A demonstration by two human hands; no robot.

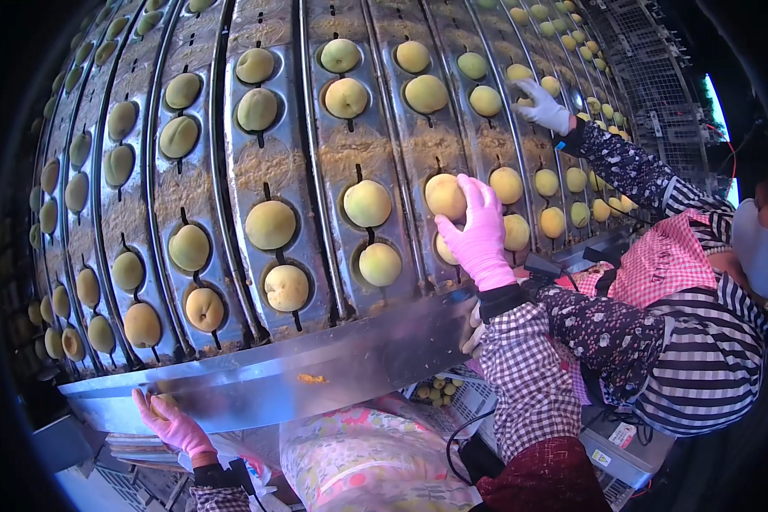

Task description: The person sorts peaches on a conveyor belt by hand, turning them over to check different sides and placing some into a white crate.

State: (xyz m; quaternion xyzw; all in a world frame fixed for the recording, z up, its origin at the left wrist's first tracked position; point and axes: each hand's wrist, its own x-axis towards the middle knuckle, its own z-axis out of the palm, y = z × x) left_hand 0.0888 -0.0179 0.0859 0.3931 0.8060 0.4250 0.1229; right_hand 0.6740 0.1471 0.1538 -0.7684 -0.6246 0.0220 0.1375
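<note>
My right hand (483, 233), in a pink glove, has its fingertips and thumb on the right side of a yellow peach (445, 196) at a cup of the metal conveyor (256, 153). Below it, another peach (445, 249) is partly hidden by the hand. At the lower left, my left hand (174, 425), also gloved in pink, is by the steel front ledge (243, 390). A peach (166, 400) shows partly between its fingers. Paired peaches, such as the pale one (287, 288), sit in cups along the metal slats, each pair over dark slots.
To the right, a co-worker in a striped top (704, 358) reaches over the conveyor with a white-gloved hand (544, 109). Under the ledge stands a plastic crate (473, 400) with several small fruits. A metal box (627, 448) and black cables lie at lower right. Pulp smears the slats.
</note>
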